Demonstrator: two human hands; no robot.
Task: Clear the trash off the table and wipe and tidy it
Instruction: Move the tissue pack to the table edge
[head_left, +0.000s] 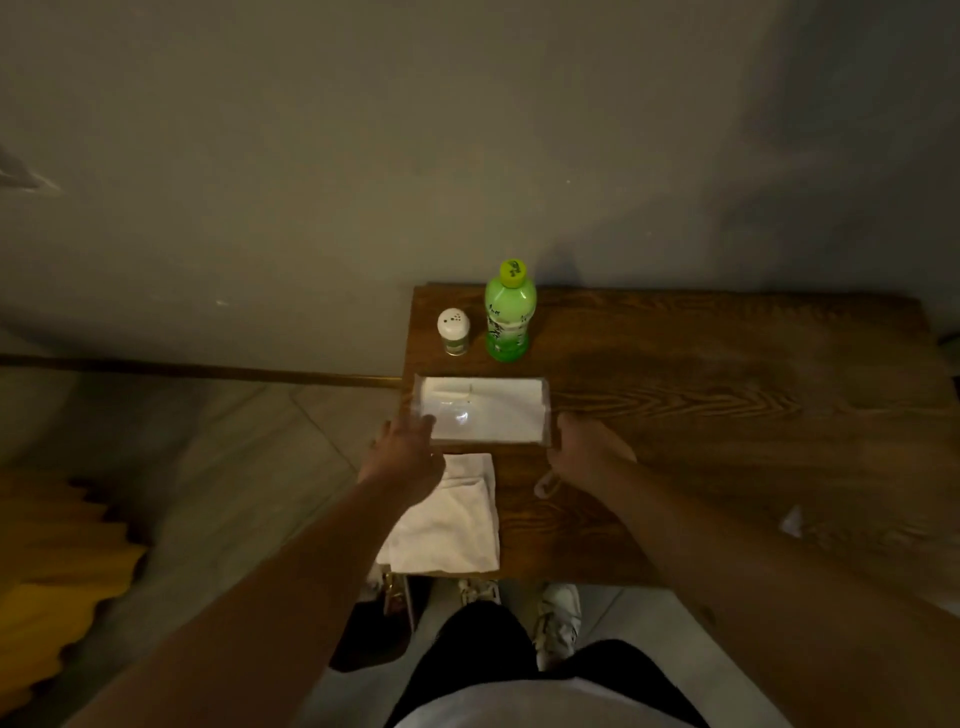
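Observation:
A clear-wrapped pack of white tissues (485, 408) lies flat near the left end of the wooden table (727, 405). My left hand (402, 454) rests on the pack's near-left corner, fingers spread. My right hand (584, 449) touches its near-right corner, fingers curled; whether it grips is unclear. A white cloth (449, 519) lies crumpled at the table's near-left edge, partly under my left wrist. A small clear plastic ring (545, 486) lies just below my right hand. A green bottle (509, 314) and a white-capped shaker (454, 332) stand upright behind the pack.
A small white scrap (792, 519) lies on the table to the right. The table stands against a grey wall (363, 156). A yellow wavy object (57, 571) sits on the floor at the left. My shoes (558, 618) show below the table's near edge.

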